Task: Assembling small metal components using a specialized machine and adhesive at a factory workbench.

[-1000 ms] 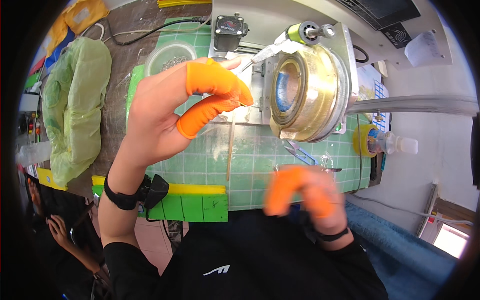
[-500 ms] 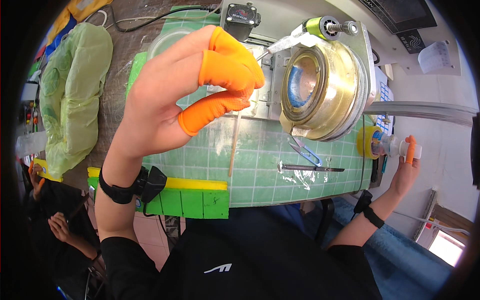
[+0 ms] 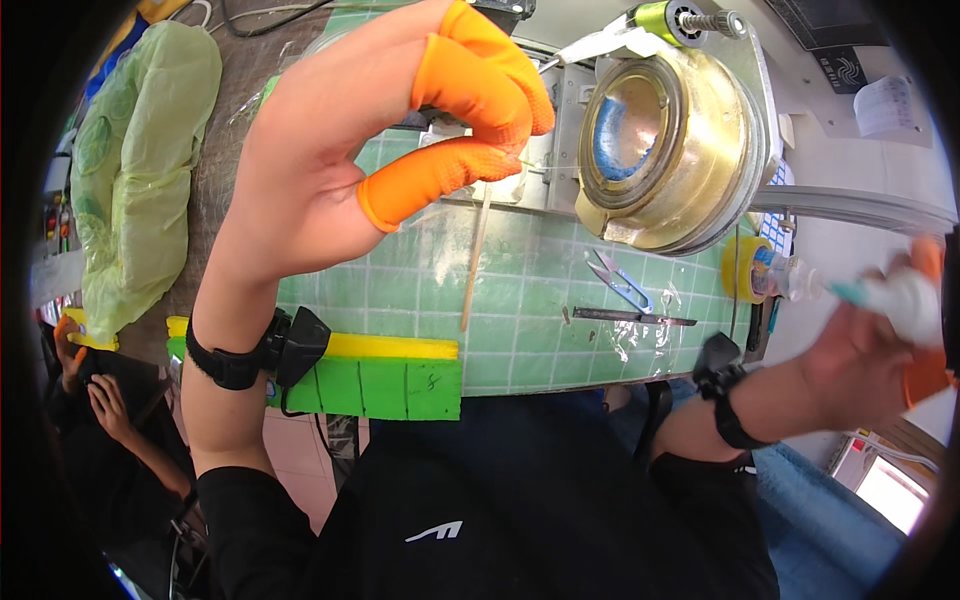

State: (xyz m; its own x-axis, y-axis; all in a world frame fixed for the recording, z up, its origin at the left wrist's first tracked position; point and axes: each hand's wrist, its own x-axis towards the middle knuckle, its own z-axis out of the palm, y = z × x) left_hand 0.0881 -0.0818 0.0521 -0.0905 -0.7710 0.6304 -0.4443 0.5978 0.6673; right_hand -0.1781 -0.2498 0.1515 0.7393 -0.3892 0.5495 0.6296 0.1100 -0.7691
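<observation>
My left hand (image 3: 330,150), with orange rubber covers on its thumb and fingers, is pinched closed over the work table. A fine strand (image 3: 548,168) runs from its fingertips toward the round brass housing (image 3: 690,150), which has a blue-lined opening. Below those fingertips lies a thin wooden stick (image 3: 476,260). At the far right, my right hand (image 3: 850,350) is raised and smeared by motion. It grips a white cap-like piece with a teal tip (image 3: 905,305), whose exact kind I cannot make out. Beside it, a small clear bottle (image 3: 790,275) stands in a yellow ring (image 3: 742,275).
Blue thread snips (image 3: 622,283) and dark tweezers (image 3: 635,317) lie on the green gridded mat (image 3: 530,350). A green and yellow block (image 3: 400,388) lines the front edge. Pale yellow-green plastic sleeve (image 3: 150,160) is at left. Another person's hands (image 3: 110,405) show at lower left.
My right hand has lifted the white piece off the clear bottle and moved right, closer to the camera. My left hand keeps its pinch. The whole view has shifted slightly.
</observation>
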